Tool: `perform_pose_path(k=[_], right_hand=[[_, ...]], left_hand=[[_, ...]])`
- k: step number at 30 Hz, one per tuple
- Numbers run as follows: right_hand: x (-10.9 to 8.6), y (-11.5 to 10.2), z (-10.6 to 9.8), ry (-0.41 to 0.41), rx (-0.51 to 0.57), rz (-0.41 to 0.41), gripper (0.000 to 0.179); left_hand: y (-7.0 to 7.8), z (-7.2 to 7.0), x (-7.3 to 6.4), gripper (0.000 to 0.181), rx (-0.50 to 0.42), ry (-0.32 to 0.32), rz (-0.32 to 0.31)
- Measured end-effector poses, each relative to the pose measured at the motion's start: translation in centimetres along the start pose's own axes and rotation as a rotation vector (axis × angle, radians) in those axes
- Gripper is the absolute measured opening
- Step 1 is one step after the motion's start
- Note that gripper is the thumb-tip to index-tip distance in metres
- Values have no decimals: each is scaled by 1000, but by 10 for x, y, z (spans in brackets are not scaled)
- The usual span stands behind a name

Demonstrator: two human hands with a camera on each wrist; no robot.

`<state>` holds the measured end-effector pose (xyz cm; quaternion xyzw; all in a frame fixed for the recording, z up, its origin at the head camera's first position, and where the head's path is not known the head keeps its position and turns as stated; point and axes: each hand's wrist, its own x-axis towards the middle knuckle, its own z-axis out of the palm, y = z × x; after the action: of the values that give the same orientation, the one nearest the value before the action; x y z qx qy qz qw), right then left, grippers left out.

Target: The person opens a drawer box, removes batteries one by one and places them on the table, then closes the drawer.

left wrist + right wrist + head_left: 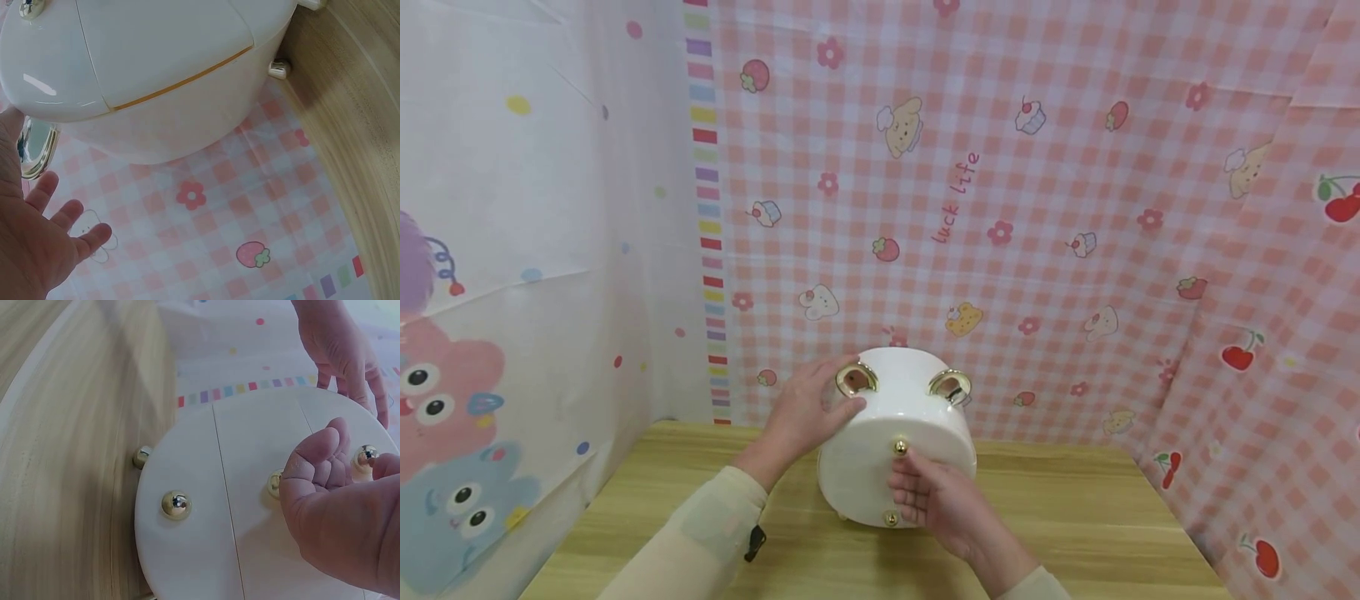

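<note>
Gingham cloth (1045,192) backs a table (1075,517) where a box (868,467) stands upright: left hand (807,408) spread against its upper left side, right hand (940,500) half-curled before its front, nearer the top knob (900,447), grip unclear.

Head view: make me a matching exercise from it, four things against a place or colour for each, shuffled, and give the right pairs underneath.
1. left hand
2. right hand
3. table
4. backdrop cloth

A. pink and white checks with small printed figures
B. wood-grained, under the white case
C. at the upper part of the white case, next to a gold ear-like piece
D. in front of the white case, close to the upper gold knob

Right pairs: 1-C, 2-D, 3-B, 4-A
</note>
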<state>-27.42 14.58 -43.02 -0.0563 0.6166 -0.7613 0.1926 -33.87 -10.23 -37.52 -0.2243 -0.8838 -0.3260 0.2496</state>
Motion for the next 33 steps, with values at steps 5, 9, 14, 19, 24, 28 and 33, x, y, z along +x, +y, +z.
perform_pose_path(k=[5, 9, 14, 19, 24, 28, 33], right_hand=[[2, -1, 2, 14, 22, -8, 45], [4, -2, 4, 29, 28, -10, 47], [5, -3, 7, 44, 34, -8, 45], [8, -5, 8, 53, 40, -10, 41], [12, -6, 8, 60, 55, -11, 37], [13, -8, 8, 61, 59, -12, 34], [13, -7, 10, 89, 65, -14, 33]], left_hand=[[-1, 1, 0, 64, 2, -4, -3], [1, 0, 1, 64, -6, -15, -14], [1, 0, 1, 63, -11, -21, -28], [0, 0, 1, 63, -1, -22, -32], [0, 1, 2, 63, 4, -12, -17], [1, 1, 2, 63, 3, 6, 4], [1, 2, 2, 63, 4, 9, 7]])
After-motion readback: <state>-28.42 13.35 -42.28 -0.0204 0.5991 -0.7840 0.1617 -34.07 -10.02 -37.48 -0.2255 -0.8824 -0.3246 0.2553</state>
